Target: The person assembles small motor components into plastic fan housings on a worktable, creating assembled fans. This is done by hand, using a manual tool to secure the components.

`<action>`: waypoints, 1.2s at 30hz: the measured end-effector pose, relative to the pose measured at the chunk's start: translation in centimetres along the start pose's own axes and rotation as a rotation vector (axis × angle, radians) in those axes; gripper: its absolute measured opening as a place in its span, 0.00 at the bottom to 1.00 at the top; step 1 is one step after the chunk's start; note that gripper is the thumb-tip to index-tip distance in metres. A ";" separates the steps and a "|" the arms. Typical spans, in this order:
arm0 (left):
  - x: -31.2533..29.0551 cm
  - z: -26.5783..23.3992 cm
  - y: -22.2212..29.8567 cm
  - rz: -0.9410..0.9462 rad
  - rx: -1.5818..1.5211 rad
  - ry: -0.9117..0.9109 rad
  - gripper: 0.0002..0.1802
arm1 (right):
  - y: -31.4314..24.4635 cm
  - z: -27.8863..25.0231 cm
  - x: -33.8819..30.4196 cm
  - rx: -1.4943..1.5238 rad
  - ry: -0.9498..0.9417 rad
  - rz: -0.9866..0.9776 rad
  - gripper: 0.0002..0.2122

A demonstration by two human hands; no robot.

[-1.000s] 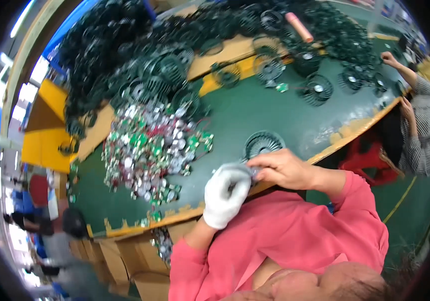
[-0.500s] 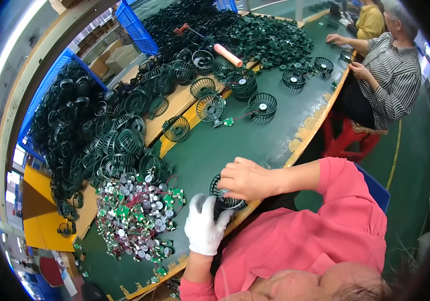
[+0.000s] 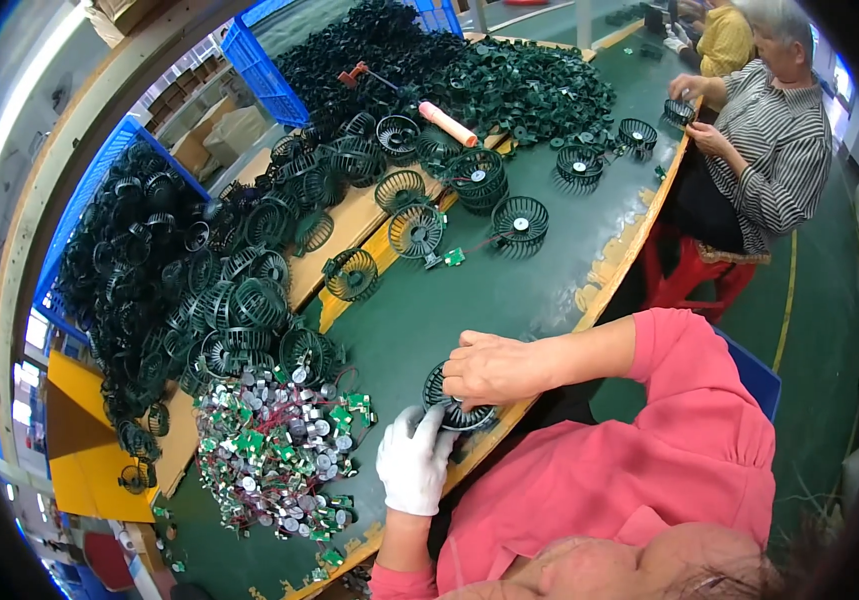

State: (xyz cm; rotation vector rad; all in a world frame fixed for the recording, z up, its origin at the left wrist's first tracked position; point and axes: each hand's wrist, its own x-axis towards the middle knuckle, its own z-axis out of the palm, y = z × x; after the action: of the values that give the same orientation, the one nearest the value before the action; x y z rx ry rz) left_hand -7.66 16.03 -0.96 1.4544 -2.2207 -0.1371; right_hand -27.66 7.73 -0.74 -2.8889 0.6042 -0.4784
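Note:
At the table's front edge, a round black slatted fan wheel (image 3: pixel 439 392) sits between my two hands. My left hand (image 3: pixel 413 462), in a white glove, grips its near left rim with fingers bent. Bare and coming from the right, my right hand (image 3: pixel 492 368) covers the wheel's top, its fingers curled down into it. What those fingertips press or hold inside is hidden. Left of my glove lies a heap of small motors with green circuit boards and red wires (image 3: pixel 274 450).
Black fan wheels (image 3: pixel 239 290) pile up at the left, beside a blue crate (image 3: pixel 134 130). Farther back are a heap of small dark parts (image 3: pixel 539 85), a pink-handled tool (image 3: pixel 446 124) and wheels with motors (image 3: pixel 520 224). A co-worker in stripes (image 3: pixel 774 140) sits at the right.
The fan wheel has come to lie flatter on the table edge, and my right hand has moved slightly down over it. The co-worker's far hand has come to the wheel there.

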 end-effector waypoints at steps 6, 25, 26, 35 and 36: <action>-0.2 0.2 -0.6 0.036 0.047 0.010 0.17 | -0.6 0.7 0.0 -0.104 0.019 -0.011 0.10; 1.2 -9.5 1.7 0.610 -0.521 -0.209 0.15 | 0.4 0.3 -0.2 0.021 -0.065 0.079 0.13; 0.8 -9.7 0.6 0.596 -0.523 -0.202 0.15 | 0.3 0.6 0.2 0.019 -0.033 0.057 0.13; 0.5 -10.5 -1.2 0.703 -0.808 -0.249 0.11 | 0.0 1.1 0.3 0.012 0.009 0.077 0.13; 0.3 -10.5 -1.4 0.707 -0.840 -0.255 0.11 | 0.0 1.3 0.3 0.009 0.024 0.074 0.13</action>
State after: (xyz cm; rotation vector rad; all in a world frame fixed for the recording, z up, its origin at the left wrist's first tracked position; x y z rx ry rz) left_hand -1.96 16.98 7.94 0.1989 -2.2798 -0.9123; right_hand -27.00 7.71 -1.84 -2.8443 0.7074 -0.5043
